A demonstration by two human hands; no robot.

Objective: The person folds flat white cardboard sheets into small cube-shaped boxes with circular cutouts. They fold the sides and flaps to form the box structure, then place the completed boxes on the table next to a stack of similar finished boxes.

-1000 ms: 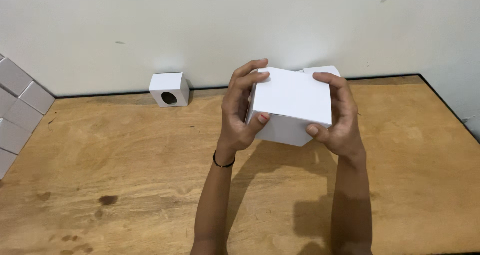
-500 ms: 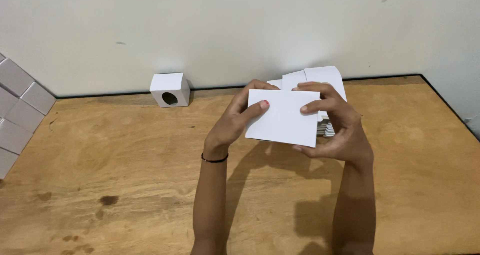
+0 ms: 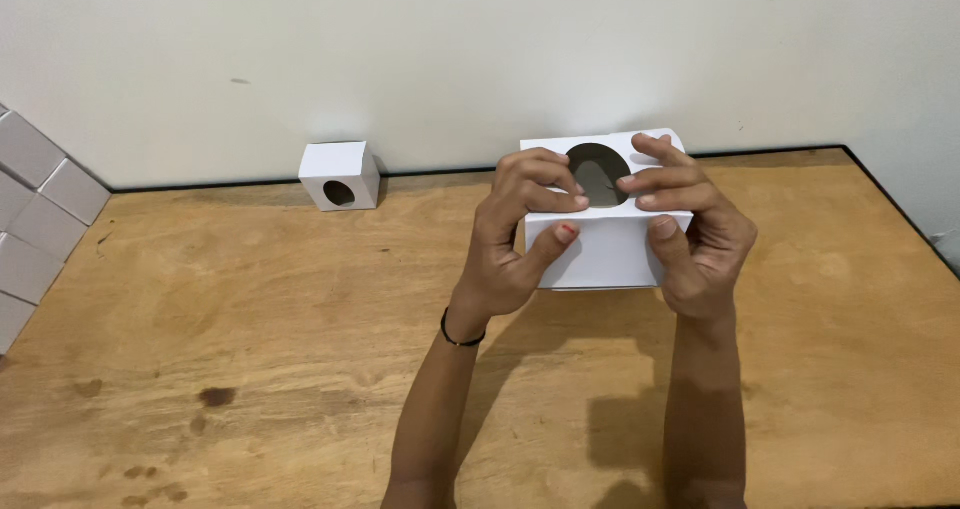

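A white cardboard box [image 3: 603, 252] with an oval hole in its upper face is held above the wooden table [image 3: 250, 299], a little right of centre. My left hand [image 3: 520, 234] grips its left side, fingers curled over the top beside the hole and thumb on the front face. My right hand [image 3: 690, 234] grips the right side the same way, fingertips at the hole's right rim. A thin dark band circles my left wrist.
A second small white box [image 3: 340, 175] with an oval hole stands at the back against the pale wall. Several stacked white boxes [image 3: 30, 209] line the far left edge. The table's right edge runs diagonally at the far right.
The box has been turned in both hands: a plain flat face was toward me before, now the face with the oval hole is up. Both hands shifted their grip.
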